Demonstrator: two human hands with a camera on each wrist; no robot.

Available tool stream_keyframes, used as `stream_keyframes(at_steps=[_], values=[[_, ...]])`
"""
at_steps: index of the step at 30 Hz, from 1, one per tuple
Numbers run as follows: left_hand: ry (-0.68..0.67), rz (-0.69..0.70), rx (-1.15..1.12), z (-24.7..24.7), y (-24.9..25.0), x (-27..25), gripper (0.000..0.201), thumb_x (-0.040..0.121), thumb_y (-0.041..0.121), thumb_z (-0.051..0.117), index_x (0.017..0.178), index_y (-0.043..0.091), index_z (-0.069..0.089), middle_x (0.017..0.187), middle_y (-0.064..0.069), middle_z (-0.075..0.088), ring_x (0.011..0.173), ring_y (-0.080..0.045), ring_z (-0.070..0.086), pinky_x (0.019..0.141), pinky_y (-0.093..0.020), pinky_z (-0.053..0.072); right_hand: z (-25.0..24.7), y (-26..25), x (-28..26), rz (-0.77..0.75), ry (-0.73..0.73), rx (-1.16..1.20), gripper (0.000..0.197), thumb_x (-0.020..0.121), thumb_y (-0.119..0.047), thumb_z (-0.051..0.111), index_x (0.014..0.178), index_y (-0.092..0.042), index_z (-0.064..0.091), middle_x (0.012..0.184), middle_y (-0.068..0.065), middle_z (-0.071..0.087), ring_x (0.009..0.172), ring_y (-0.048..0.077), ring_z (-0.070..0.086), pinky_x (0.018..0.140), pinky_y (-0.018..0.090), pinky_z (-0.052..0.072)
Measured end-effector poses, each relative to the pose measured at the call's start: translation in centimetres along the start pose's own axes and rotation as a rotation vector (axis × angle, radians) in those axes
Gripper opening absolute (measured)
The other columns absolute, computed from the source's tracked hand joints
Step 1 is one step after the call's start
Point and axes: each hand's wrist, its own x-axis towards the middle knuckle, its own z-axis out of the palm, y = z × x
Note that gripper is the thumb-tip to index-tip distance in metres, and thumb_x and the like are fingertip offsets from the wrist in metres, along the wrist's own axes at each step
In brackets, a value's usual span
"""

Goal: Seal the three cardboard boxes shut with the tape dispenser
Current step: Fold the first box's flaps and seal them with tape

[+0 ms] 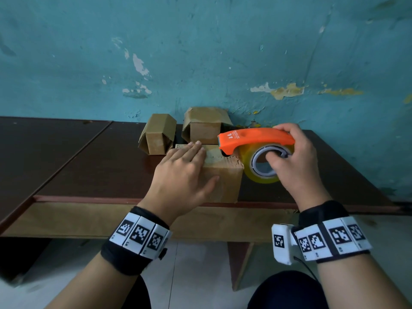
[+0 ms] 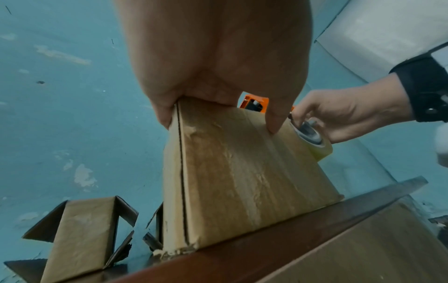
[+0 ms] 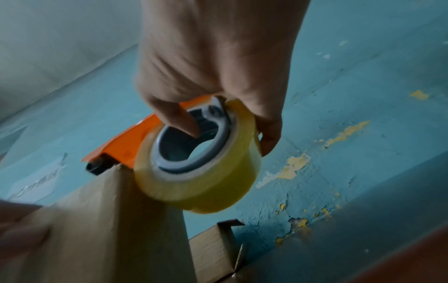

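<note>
Between both hands, box [image 1: 223, 177]

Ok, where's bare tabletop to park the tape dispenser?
Bare dark table lies left of the left box, and right of the tape dispenser up to the wall. It is crowded mid-table: near box, back box, both hands.

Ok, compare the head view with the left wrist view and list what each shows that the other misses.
Only the head view shows the top of the near box, where the left hand lies flat, the whole orange tape dispenser, and all three boxes together, the two far ones with their flaps open. Only the left wrist view shows the near box's front face and its long dark seam. Both show the right hand gripping the dispenser at the box's right edge.
</note>
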Motion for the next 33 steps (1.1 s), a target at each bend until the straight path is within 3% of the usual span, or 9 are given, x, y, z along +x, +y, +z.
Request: stream_keyframes(at_steps=[3,8,10,14,16,22,26,28,33], values=[[0.001,0.004,-0.010,-0.1,0.1,0.0,0.076,0.093,0.061,0.044,0.143,0.007,0.061,0.152,-0.011,0.057,0.143,-0.025,0.053,0.117,-0.041,0.039,-0.5,0.1,0.4,0.056,-0.068,0.260,0.031,0.083,-0.030,0.056,0.111,-0.021,0.066,0.095,-0.001,0.067,0.090,0.019,0.066,0.085,0.040,0.051],[0.010,-0.001,-0.035,-0.1,0.0,-0.1,0.075,0.092,0.061,0.046,0.142,0.007,0.062,0.151,-0.011,0.058,0.142,-0.025,0.053,0.117,-0.042,0.041,0.7,0.0,1.8,0.201,0.082,0.220,0.032,0.094,-0.045,0.045,0.091,-0.027,0.070,0.091,-0.004,0.068,0.093,0.023,0.066,0.092,0.047,0.052],[0.012,-0.004,-0.043,-0.1,0.0,0.0,0.075,0.092,0.061,0.046,0.142,0.007,0.063,0.151,-0.011,0.058,0.142,-0.024,0.053,0.118,-0.041,0.040,0.8,-0.1,1.9,0.201,0.104,0.197,0.036,0.097,-0.041,0.047,0.087,-0.015,0.069,0.079,-0.002,0.061,0.078,0.018,0.060,0.084,0.042,0.049],[0.015,0.000,-0.062,0.0,0.0,0.0,0.075,0.091,0.061,0.048,0.142,0.008,0.063,0.152,-0.010,0.058,0.143,-0.023,0.052,0.118,-0.040,0.040,0.6,-0.1,2.0,0.212,0.083,0.209,0.061,0.091,-0.045,0.049,0.070,0.011,0.039,0.066,0.029,0.034,0.063,0.043,0.037,0.066,0.050,0.034],[0.010,0.003,-0.075,0.0,-0.1,0.0,0.075,0.090,0.061,0.049,0.142,0.009,0.063,0.153,-0.008,0.057,0.144,-0.022,0.052,0.118,-0.039,0.038,0.4,-0.4,2.3,0.246,0.052,0.269,0.068,0.079,-0.051,0.054,0.071,0.016,0.042,0.067,0.022,0.036,0.062,0.035,0.036,0.066,0.046,0.032],[0.006,0.005,-0.082,-0.1,-0.2,0.0,0.076,0.090,0.062,0.048,0.143,0.009,0.062,0.154,-0.008,0.056,0.144,-0.022,0.051,0.118,-0.040,0.038,0.2,-0.1,3.1,0.395,-0.038,0.419,0.044,0.085,-0.049,0.057,0.092,-0.007,0.064,0.085,0.017,0.052,0.074,0.031,0.052,0.076,0.042,0.044],[0.022,-0.006,-0.067,-0.1,0.0,-0.1,0.075,0.090,0.062,0.048,0.141,0.009,0.064,0.152,-0.007,0.057,0.143,-0.022,0.053,0.117,-0.039,0.040,0.2,0.3,3.2,0.298,0.016,0.336,0.057,0.087,-0.045,0.054,0.083,0.012,0.061,0.077,0.018,0.050,0.071,0.029,0.049,0.073,0.040,0.040],[0.028,-0.014,-0.058,-0.2,0.0,-0.1,0.074,0.092,0.064,0.048,0.141,0.011,0.064,0.152,-0.005,0.058,0.143,-0.019,0.053,0.117,-0.037,0.040,0.1,0.0,3.2,0.255,0.048,0.305,0.040,0.088,-0.037,0.053,0.077,-0.002,0.069,0.076,0.020,0.055,0.071,0.028,0.054,0.072,0.036,0.042],[0.051,-0.007,-0.083,-0.1,-0.4,-0.2,0.072,0.095,0.066,0.048,0.141,0.013,0.065,0.151,-0.003,0.059,0.142,-0.018,0.054,0.117,-0.039,0.044,-0.1,0.2,3.1,0.206,0.076,0.265,0.037,0.090,-0.035,0.053,0.076,-0.006,0.071,0.077,0.038,0.054,0.067,0.034,0.052,0.072,0.038,0.041]])
